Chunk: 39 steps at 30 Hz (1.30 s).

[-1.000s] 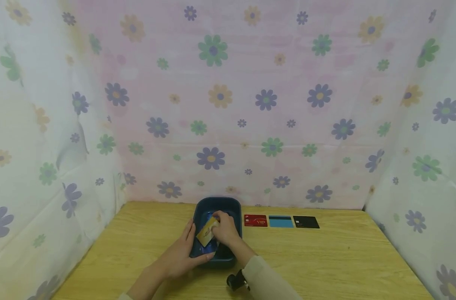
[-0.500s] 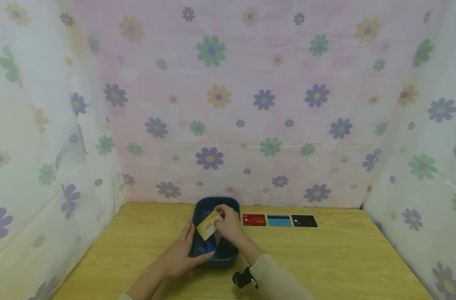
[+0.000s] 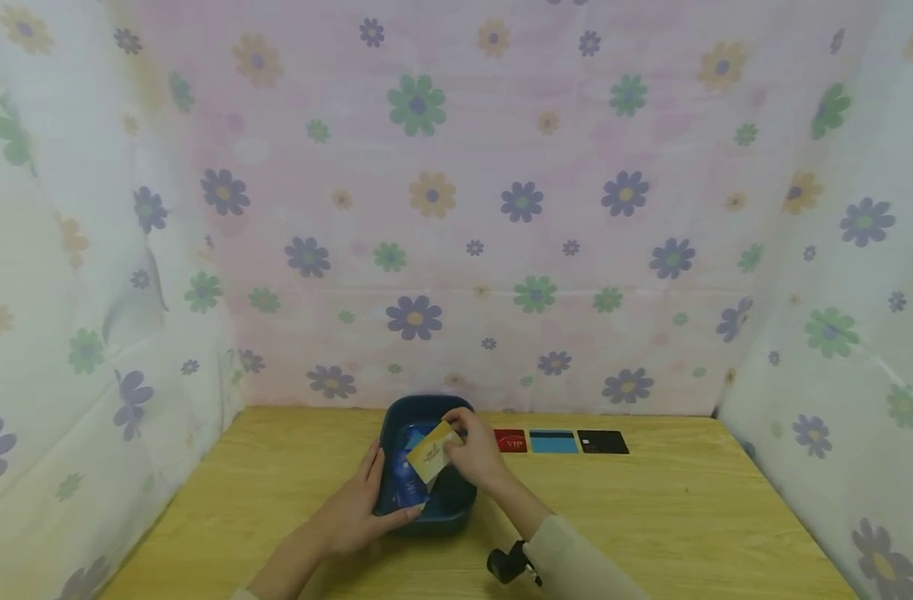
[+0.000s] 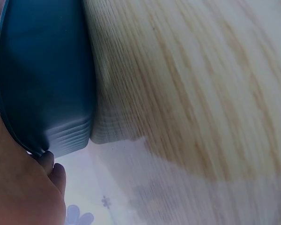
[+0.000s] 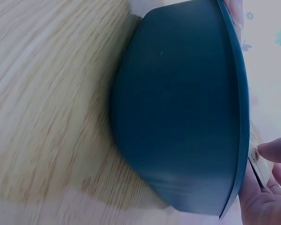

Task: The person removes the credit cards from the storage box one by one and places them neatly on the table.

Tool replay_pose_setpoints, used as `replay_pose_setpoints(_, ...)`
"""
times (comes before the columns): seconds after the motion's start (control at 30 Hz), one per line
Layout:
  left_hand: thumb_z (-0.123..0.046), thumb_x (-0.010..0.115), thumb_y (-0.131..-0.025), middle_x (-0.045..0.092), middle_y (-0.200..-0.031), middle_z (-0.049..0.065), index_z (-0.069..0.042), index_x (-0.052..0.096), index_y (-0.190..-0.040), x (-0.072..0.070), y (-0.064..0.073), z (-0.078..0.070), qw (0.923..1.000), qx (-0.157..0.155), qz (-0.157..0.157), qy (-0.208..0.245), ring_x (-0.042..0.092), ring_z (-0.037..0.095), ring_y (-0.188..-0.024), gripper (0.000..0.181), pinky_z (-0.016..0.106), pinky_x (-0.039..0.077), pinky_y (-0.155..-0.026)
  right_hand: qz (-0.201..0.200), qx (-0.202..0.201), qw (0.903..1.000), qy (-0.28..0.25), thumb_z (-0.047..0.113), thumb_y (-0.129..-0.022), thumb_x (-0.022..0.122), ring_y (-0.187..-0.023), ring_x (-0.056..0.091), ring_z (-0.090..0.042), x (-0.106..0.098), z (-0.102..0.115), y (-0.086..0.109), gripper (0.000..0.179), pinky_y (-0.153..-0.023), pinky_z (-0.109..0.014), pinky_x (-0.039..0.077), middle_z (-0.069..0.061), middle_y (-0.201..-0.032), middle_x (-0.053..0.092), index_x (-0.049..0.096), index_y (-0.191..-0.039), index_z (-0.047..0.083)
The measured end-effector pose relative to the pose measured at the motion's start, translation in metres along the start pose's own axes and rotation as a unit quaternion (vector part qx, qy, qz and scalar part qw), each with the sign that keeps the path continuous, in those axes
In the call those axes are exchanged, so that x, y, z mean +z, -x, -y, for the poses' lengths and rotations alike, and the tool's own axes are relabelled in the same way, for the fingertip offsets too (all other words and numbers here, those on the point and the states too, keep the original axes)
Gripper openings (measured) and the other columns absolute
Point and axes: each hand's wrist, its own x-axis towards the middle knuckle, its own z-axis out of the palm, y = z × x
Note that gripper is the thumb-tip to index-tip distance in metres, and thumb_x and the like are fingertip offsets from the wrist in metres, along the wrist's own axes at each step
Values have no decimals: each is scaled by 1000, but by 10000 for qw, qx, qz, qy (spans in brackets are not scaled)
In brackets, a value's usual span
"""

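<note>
Gold card (image 3: pixel 430 455) at lower centre of frame, tilted over dark blue bin (image 3: pixel 435 527). Right hand (image 3: pixel 477 450) pinches its upper-right edge; printed face extends left of grip. Second card beneath: cannot tell. Left hand (image 3: pixel 354 512) holds bin's near-left corner, fingers along outer wall. Blue cards (image 3: pixel 408 482) lie inside bin. Step seems to be taking card out; next move probably calls for steady pinch, clearing rim. Right of bin, row: red VIP card (image 3: pixel 512 442), blue striped card (image 3: pixel 553 442), black card (image 3: pixel 603 442).

Left hand (image 3: pixel 351 510) spread, right hand (image 3: pixel 474 452) in pinch
</note>
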Motion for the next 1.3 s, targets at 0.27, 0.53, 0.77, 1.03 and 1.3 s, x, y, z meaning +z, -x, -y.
replay_pose_setpoints(0.27, -80, 60, -84, -5, -171, 16, 2, 8, -163, 1, -2, 1, 10000, -51, 11, 12, 29, 47, -149, 125, 62, 35, -113, -36, 85, 9999, -111, -12, -86, 63, -62, 58, -14, -11, -4, 5, 36, -53, -26, 53, -16, -99, 64, 61, -121, -4)
replay_pose_setpoints(0.53, -80, 61, -84, -4, -172, 16, 1, 7, -163, 1, -3, 0, 9999, -106, 30, 21, 31, 47, -148, 125, 61, 36, -113, -122, -8, 9999, 82, -11, -85, 63, -86, 56, -21, -23, -6, 9, 35, -63, -27, 44, -14, -102, 64, 64, -119, 0)
replay_pose_setpoints(0.77, -80, 61, -84, -4, -171, 16, 1, 7, -163, 0, -2, 1, 10000, -41, 19, 40, 28, 46, -149, 125, 61, 35, -114, -83, 263, 9996, 44, -7, -88, 63, -91, 62, -24, -33, -11, 11, 37, -71, -31, 52, -15, -110, 65, 61, -125, 0)
replay_pose_setpoints(1.03, -80, 61, -84, -6, -172, 15, 0, 5, -163, 1, -1, 3, 10000, -38, 60, 60, 26, 46, -150, 126, 61, 33, -115, -186, 267, 9992, -227, -9, -89, 61, -77, 58, -18, -48, -22, 15, 38, -62, -27, 52, -17, -104, 63, 59, -127, -5)
replay_pose_setpoints(1.3, -80, 60, -84, -6, -171, 15, -1, 5, -163, -1, 0, 0, 10000, -47, 48, 49, 25, 46, -150, 125, 60, 32, -116, -59, 246, 9991, -345, -10, -92, 64, -76, 55, -16, -57, -30, 18, 36, -66, -40, 60, -18, -105, 57, 63, -127, -3)
